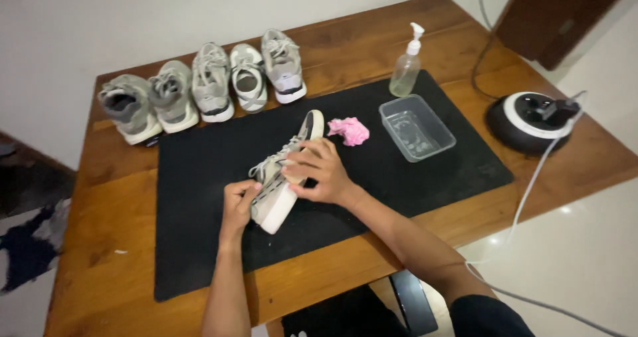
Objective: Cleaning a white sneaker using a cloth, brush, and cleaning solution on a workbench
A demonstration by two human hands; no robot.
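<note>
At the bottom centre of the frame, two bare forearms rise from the lower edge toward the middle; a dark sleeve covers the upper part of the arm at lower right. The left hand (238, 206) sits just left of centre, fingers curled against the heel end of a pale grey sneaker (284, 174), gripping it; the right hand (320, 172) lies over the middle of the same shoe, fingers bent and closed on its upper near the laces. The sneaker lies tilted on its side at the centre of the frame, white sole facing right, toe pointing toward the upper right; it rests on a black mat (199, 244) that covers most of the wooden table (100, 244).

Just beyond the toe, right of centre, a crumpled pink cloth (349, 130) lies on the mat, apart from the shoe; to its right stands a clear rectangular plastic tub (417, 127), also on the mat. Behind the tub, at the mat's far edge, stands a clear pump bottle (407, 68) with a white nozzle.

In the upper left of the frame, five grey sneakers (206, 88) stand in a row along the far side of the table; at the far right, a round black-and-white device (528, 121) sits near the table edge with a pale cable (531, 184) running down from it.
</note>
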